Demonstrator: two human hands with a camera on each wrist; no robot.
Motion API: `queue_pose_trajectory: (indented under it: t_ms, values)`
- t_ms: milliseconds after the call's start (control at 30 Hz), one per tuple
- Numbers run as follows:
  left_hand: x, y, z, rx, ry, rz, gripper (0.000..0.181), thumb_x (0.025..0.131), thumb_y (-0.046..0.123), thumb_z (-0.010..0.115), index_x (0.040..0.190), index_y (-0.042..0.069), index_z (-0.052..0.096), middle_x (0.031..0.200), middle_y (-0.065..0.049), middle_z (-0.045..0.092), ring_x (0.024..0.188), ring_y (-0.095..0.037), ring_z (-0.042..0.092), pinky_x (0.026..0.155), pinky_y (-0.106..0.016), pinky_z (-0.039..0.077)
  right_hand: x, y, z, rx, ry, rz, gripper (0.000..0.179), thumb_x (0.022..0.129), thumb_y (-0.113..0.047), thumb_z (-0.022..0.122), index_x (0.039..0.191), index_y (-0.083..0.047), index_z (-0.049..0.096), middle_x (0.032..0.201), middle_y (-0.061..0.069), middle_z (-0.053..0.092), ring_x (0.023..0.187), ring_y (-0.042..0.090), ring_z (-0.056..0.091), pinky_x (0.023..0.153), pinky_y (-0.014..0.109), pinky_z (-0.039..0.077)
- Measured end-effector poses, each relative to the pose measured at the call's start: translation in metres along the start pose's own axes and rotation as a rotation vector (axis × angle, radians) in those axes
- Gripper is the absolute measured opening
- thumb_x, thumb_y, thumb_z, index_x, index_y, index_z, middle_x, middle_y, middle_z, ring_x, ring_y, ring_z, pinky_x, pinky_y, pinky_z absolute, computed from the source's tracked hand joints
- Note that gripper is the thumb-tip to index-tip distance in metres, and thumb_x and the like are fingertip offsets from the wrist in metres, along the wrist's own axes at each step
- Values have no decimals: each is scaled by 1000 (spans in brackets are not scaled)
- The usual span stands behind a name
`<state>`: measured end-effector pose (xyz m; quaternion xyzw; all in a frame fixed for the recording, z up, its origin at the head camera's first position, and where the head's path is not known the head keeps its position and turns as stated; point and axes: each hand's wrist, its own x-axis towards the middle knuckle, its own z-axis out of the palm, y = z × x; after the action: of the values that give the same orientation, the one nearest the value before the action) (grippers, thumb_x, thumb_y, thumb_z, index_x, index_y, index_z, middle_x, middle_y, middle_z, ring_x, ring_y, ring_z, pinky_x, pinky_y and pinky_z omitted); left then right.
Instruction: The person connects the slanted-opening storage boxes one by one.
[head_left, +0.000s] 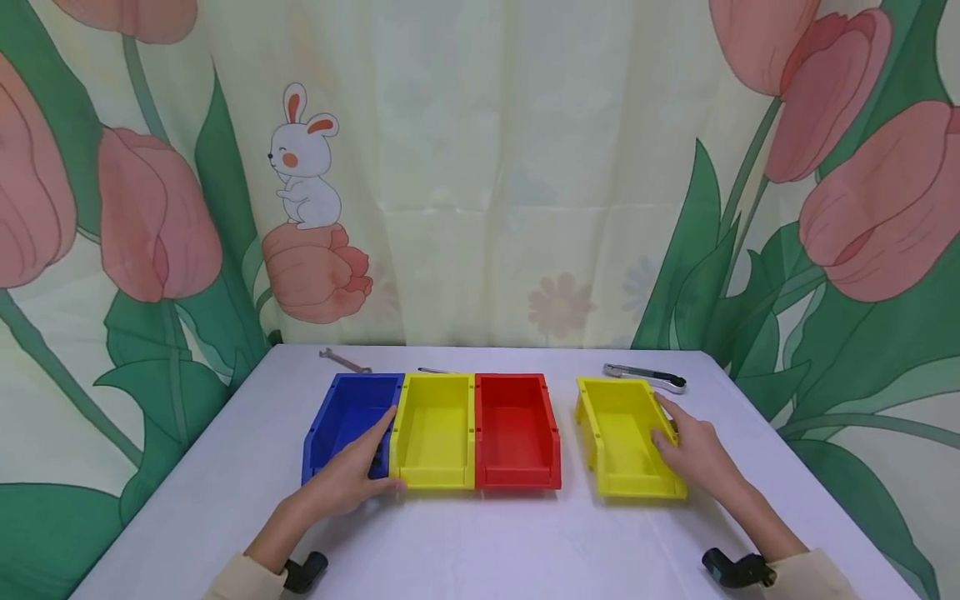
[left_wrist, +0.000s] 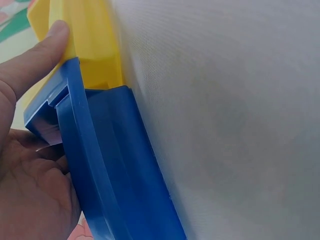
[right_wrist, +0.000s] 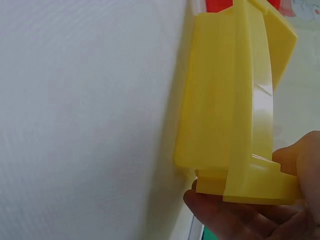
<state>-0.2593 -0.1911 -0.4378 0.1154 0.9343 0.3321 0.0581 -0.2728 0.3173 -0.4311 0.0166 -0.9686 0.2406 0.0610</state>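
Note:
A blue bin (head_left: pixel 351 411), a middle yellow bin (head_left: pixel 435 417) and a red bin (head_left: pixel 515 425) stand side by side, touching, on the white table. My left hand (head_left: pixel 347 475) grips the front corner where blue and yellow meet. In the left wrist view its thumb (left_wrist: pixel 44 55) presses on the yellow front, and its other fingers reach into the blue bin, partly hidden. Apart from the row, a second yellow bin (head_left: pixel 626 433) sits slightly turned. My right hand (head_left: pixel 697 450) holds its right wall, thumb inside and fingers (right_wrist: pixel 220 212) outside.
Behind the blue bin lies a wrench (head_left: pixel 345 361). A thin tool (head_left: pixel 432 370), mostly hidden, lies behind the middle yellow bin. A silver and black hand tool (head_left: pixel 645 376) lies behind the right yellow bin. The table ends at a patterned curtain (head_left: pixel 465 250).

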Motion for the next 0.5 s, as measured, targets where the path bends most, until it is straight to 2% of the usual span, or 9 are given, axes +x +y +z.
queue_pose_trajectory:
  t_ms: [167,267,500]
  values:
    - [0,0,2,5,3,-3,119,85,31,89,173,22,8,179,-13,19,163,-41,28,126,-65,36,-2,0,1,1,21,-21,68,101,-13,64,160,5,37,106,23,71,74,19,53,63,22,49]
    - [-1,0,2,8,6,-2,120,85,32,89,173,23,8,179,-14,20,162,-42,29,125,-65,37,-2,0,2,-2,41,-38,66,100,-12,65,159,5,40,104,21,72,74,19,53,62,21,49]
    - [-1,-2,1,7,11,1,120,85,32,90,173,23,8,179,-13,20,163,-40,29,126,-64,36,2,-6,0,1,76,-74,63,100,-9,64,157,6,42,86,11,67,69,17,50,59,20,45]
